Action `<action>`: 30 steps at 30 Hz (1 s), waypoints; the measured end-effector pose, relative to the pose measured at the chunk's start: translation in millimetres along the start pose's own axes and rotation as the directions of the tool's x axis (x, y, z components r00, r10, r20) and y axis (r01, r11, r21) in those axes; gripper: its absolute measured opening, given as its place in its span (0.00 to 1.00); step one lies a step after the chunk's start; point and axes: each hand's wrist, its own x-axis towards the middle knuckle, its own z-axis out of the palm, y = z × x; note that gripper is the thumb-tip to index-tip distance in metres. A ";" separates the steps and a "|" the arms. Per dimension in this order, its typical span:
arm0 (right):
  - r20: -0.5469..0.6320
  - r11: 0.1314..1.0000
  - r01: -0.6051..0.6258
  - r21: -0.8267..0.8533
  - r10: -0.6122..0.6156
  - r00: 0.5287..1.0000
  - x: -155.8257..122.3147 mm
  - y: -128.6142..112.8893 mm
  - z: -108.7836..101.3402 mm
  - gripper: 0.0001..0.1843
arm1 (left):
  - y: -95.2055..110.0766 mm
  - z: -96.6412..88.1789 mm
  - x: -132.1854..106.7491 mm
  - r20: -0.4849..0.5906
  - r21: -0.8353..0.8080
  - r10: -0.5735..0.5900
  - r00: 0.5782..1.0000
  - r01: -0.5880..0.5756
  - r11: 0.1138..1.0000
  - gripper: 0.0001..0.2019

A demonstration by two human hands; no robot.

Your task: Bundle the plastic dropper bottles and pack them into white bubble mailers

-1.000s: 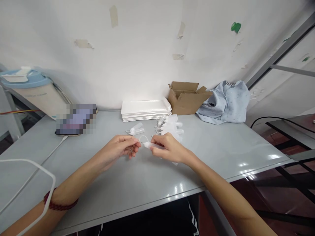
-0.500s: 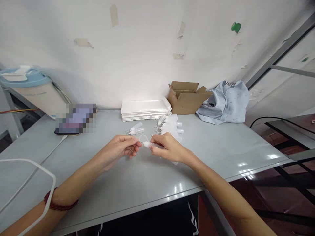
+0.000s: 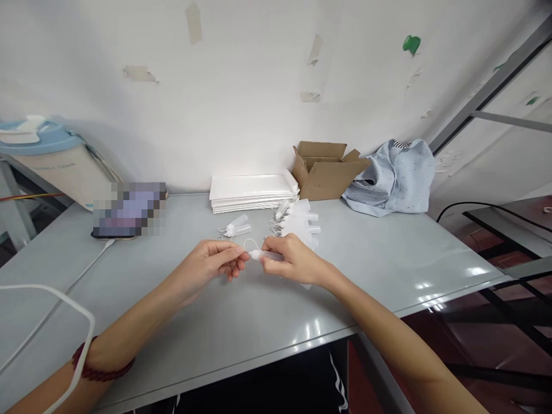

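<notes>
Just in front of the pile of white vials, above the bench: one vial, lying level, clamped in the right hand. The left hand is pinched on the thin loop at its tip. The hands are close together, fingertips nearly meeting. Behind the pile: white stack. Right of the pile: open carton, blue cloth. Left of the pile: two loose vials.

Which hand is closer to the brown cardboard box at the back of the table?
The right hand. It is in front of the open brown cardboard box, slightly to its left; the left hand is farther left.
</notes>
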 end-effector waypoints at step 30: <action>-0.050 0.997 0.047 0.061 -0.044 0.998 1.5 3.7 6.5 0.11 | -1.2 7.5 1.3 0.010 -0.033 -0.046 0.999 0.046 0.998 0.18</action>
